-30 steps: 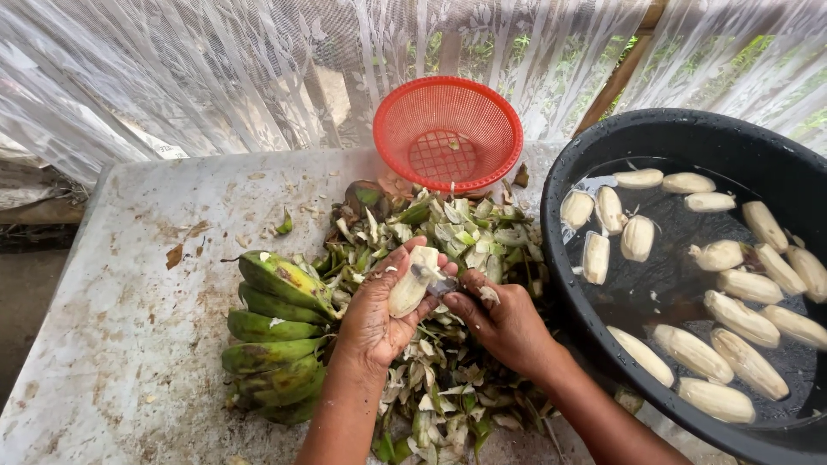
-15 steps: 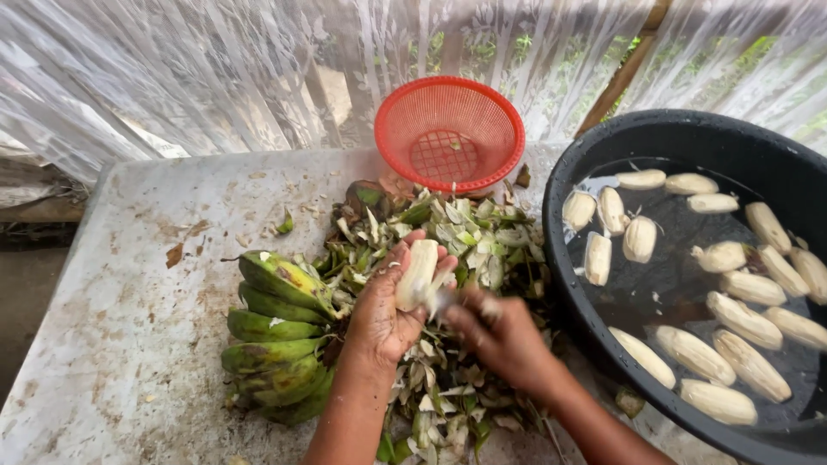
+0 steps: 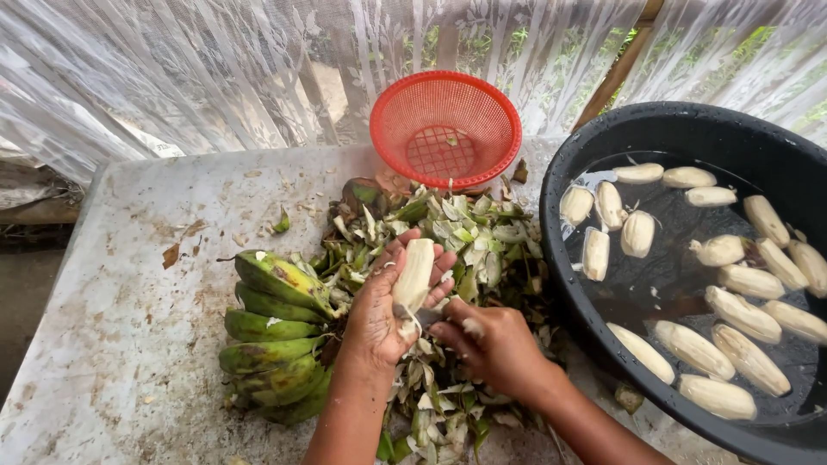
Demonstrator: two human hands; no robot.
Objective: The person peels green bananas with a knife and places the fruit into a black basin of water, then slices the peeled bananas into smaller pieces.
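My left hand [image 3: 379, 312] grips a pale peeled banana [image 3: 414, 274], held upright over a heap of green peelings [image 3: 448, 250]. Just to its right, my right hand [image 3: 489, 346] is closed around a small knife [image 3: 428, 316] whose blade touches the banana's lower end. A bunch of unpeeled green bananas [image 3: 276, 331] lies on the table to the left of my left hand.
A black tub [image 3: 689, 138] at the right holds water and several peeled bananas [image 3: 745, 314]. A red mesh basket [image 3: 445, 129] stands tipped at the back against a lace curtain [image 3: 215, 69]. The worn grey table [image 3: 129, 284] carries scattered peel scraps.
My left hand has turned the banana more upright. My right hand has drawn the knife down from the middle of the banana to its lower end.
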